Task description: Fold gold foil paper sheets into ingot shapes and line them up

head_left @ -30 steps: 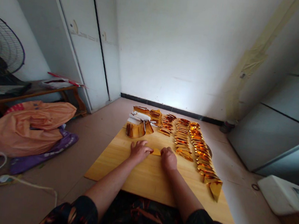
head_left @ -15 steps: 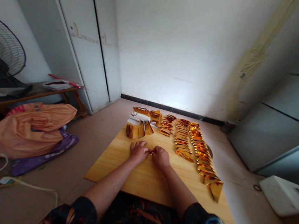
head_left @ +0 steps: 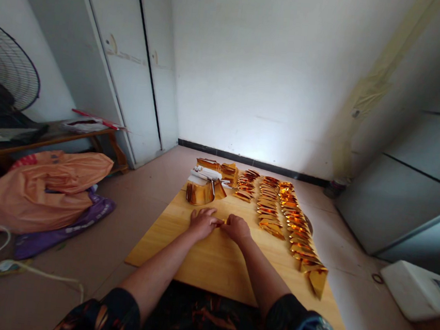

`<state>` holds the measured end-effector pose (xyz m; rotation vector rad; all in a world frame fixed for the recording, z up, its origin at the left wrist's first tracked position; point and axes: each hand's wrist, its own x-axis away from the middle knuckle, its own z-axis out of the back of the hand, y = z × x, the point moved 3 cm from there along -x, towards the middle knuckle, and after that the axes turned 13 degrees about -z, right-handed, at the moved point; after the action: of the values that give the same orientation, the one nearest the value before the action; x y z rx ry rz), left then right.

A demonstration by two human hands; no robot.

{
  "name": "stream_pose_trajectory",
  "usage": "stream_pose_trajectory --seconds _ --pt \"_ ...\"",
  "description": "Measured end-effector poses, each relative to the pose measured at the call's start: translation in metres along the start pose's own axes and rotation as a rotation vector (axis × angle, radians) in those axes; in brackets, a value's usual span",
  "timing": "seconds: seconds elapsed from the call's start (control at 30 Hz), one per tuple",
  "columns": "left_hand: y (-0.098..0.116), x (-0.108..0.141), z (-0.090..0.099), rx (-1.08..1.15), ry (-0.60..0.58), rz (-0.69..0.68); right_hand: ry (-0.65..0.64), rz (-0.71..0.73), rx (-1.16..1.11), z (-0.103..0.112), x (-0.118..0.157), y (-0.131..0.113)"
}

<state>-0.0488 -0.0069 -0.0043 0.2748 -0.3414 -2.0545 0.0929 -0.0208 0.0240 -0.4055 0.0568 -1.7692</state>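
Observation:
Both hands meet over the middle of the wooden board (head_left: 210,268). Between their fingertips is a small piece of gold foil paper (head_left: 220,225), mostly hidden by the fingers. My left hand (head_left: 201,224) pinches its left side with thumb and forefinger, the other fingers spread on the board. Curled fingers of my right hand (head_left: 238,229) grip its right side. Beyond the hands lies a curved stack of gold foil sheets (head_left: 200,194) with a white wrapped bundle (head_left: 205,173) behind it. To the right run rows of folded gold foil pieces (head_left: 298,232), overlapping one another.
At the left, an orange cloth or bag (head_left: 46,190) lies on a purple bag (head_left: 65,233), near a white cable and a fan (head_left: 11,72). Cabinets (head_left: 136,63) and a wall stand beyond the board. A white box (head_left: 418,290) sits at the right.
My hands have shifted very slightly to the left with the foil paper between them, and the right fingers have changed position a little. The rows and stacks have stayed put.

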Motion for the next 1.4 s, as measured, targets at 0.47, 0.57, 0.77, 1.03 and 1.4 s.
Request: stream_pose_trajectory --seconds 0.47,0.57,0.77,1.03,1.4 --pt "-0.002 -0.002 -0.002 0.033 -0.037 0.021 -0.040 -0.126 -0.008 -0.006 -0.014 -0.007" --pt "-0.002 -0.001 -0.001 0.027 -0.043 0.017 -0.052 -0.121 -0.029 -0.005 -0.016 -0.005" --pt "0.000 0.001 0.002 0.011 -0.042 0.009 -0.065 -0.086 -0.074 -0.004 -0.020 0.003" --pt "0.000 0.001 0.002 0.036 -0.055 0.009 -0.075 -0.107 -0.124 -0.001 -0.018 0.015" --pt "0.001 0.002 0.003 0.043 -0.049 -0.001 -0.055 -0.131 -0.187 0.001 -0.014 0.027"
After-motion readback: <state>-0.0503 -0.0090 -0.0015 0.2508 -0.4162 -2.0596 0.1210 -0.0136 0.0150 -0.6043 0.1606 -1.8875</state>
